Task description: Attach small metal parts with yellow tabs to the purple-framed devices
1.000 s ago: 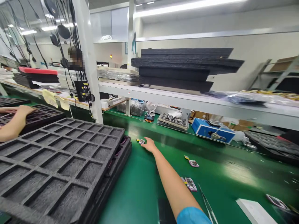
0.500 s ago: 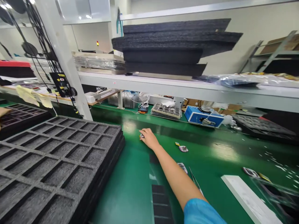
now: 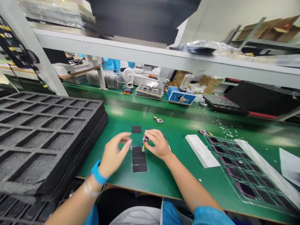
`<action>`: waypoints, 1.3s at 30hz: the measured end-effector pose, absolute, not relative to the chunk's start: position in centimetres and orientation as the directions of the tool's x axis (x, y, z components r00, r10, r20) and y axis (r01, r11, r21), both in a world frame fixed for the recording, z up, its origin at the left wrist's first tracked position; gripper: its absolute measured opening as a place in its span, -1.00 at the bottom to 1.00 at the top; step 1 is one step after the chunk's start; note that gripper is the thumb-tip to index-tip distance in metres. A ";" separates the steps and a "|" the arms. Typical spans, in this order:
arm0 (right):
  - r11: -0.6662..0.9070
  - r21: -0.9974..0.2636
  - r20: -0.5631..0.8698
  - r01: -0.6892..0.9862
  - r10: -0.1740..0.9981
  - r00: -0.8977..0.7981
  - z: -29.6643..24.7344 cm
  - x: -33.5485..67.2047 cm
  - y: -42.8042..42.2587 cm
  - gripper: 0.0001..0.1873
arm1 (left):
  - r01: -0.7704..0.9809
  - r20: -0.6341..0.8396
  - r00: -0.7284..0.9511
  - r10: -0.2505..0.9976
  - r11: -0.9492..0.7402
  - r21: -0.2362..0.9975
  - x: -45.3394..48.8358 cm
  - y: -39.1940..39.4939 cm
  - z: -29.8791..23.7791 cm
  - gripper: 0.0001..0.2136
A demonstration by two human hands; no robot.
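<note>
My right hand (image 3: 157, 144) pinches a small flat electronic part (image 3: 146, 139) with a thin yellow tab hanging below it. My left hand (image 3: 115, 149) hovers to its left, fingers apart and holding nothing. Beneath my hands lie black foam pads (image 3: 139, 159) on the green bench mat (image 3: 105, 162), with a single dark pad (image 3: 136, 129) farther back. To the right, a clear plastic tray (image 3: 243, 172) has rows of purple-edged cells. A white bar (image 3: 201, 151) lies between it and my right hand.
A tall stack of grey foam trays (image 3: 47, 137) borders the mat on the left. Similar small parts (image 3: 159, 120) lie farther back, near a blue box (image 3: 181, 95) and a white fan (image 3: 128, 75). A white shelf (image 3: 140, 43) spans overhead.
My view has tipped down and closer to the bench. My right arm has drawn back from its long reach, now with the small part pinched in it. My left hand has come into view.
</note>
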State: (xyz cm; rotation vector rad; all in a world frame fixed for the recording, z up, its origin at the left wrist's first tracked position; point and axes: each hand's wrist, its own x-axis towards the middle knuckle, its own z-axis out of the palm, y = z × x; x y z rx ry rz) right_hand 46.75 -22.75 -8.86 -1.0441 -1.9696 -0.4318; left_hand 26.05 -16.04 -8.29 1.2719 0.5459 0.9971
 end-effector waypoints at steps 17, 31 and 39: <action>0.384 -0.702 0.578 0.600 0.799 0.167 -10.0 46.2 -23.4 -0.96 | -0.340 0.020 0.826 0.563 0.469 0.815 31.3 -13.6 -11.4 -0.54; 0.361 -0.794 0.514 0.489 0.828 0.224 -11.1 45.6 -22.8 -0.95 | -0.371 0.087 0.777 0.623 0.342 0.863 31.6 -13.3 -12.0 -0.54; 0.348 -0.700 0.544 0.624 0.826 0.150 -11.0 45.6 -22.9 -0.91 | -0.353 0.036 0.774 0.632 0.385 0.853 31.8 -13.6 -11.9 -0.54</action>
